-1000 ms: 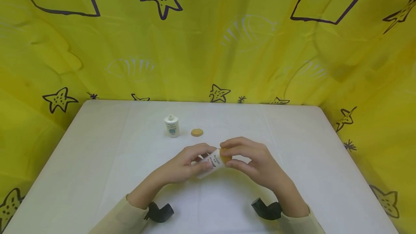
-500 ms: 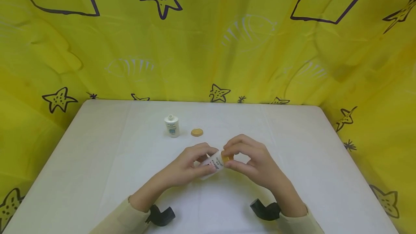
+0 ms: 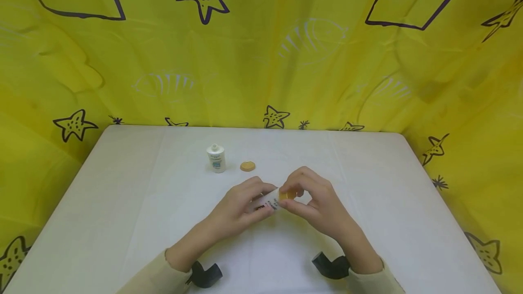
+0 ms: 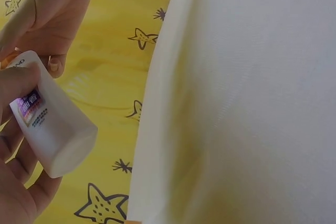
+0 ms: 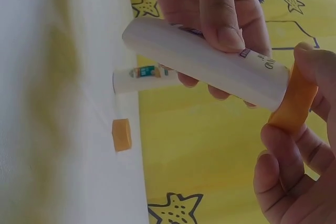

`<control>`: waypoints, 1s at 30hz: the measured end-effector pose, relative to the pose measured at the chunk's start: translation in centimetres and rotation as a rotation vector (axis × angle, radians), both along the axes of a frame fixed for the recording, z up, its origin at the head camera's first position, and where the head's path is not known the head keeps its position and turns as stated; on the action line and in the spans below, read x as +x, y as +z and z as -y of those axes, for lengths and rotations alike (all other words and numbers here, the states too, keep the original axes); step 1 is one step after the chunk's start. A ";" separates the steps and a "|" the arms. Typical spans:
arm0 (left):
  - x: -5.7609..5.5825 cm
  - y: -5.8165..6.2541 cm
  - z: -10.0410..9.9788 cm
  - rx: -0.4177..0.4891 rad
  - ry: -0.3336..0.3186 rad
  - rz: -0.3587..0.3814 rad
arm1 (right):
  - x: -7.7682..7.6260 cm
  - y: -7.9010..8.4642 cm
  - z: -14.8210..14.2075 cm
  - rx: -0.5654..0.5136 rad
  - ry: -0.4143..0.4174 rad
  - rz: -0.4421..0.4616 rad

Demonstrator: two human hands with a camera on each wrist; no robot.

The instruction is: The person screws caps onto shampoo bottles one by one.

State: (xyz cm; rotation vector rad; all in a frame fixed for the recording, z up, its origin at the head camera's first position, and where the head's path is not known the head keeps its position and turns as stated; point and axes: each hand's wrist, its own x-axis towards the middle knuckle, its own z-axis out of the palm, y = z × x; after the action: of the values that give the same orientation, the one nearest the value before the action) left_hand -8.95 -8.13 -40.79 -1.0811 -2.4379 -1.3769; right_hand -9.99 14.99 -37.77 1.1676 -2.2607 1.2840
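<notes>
My left hand [image 3: 241, 203] grips a small white bottle [image 5: 205, 64] with printed lettering, thumb on one side and fingers on the other. The bottle is held tilted above the table, its orange cap end toward the right. My right hand [image 3: 323, 203] pinches the orange cap [image 5: 296, 98] between thumb and fingers; the cap sits at the bottle's neck end. In the left wrist view the bottle's flat base [image 4: 76, 153] and a purple label show. Whether the cap is loose on the neck cannot be seen.
Beyond the hands, a second white bottle [image 3: 216, 159] stands upright and uncapped on the white table [image 3: 122, 221]. Another orange cap [image 3: 247, 166] lies just right of it. A yellow patterned curtain [image 3: 261, 58] surrounds the table's back and sides.
The held bottle has turned closer to level and shifted slightly right. My right fingers have changed their hold on the orange cap, curling further over it. The standing bottle and loose cap have not moved.
</notes>
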 end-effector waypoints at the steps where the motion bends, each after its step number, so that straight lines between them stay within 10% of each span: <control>1: 0.1 0.0 0.0 -0.005 0.009 -0.001 | 0.0 0.0 0.0 0.005 -0.007 0.004; 15: 0.5 -0.4 -0.6 -0.077 0.155 -0.240 | 0.1 -0.4 0.3 0.033 -0.100 0.082; 30: -0.3 -0.3 -0.1 -0.023 0.161 -0.238 | 0.0 -0.2 0.2 0.019 -0.121 0.079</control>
State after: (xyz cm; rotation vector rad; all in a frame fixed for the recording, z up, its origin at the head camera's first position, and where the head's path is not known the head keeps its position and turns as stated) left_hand -9.23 -8.02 -41.13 -0.9669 -2.3164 -1.1065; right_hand -10.00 14.78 -37.93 0.9857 -2.3644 1.2858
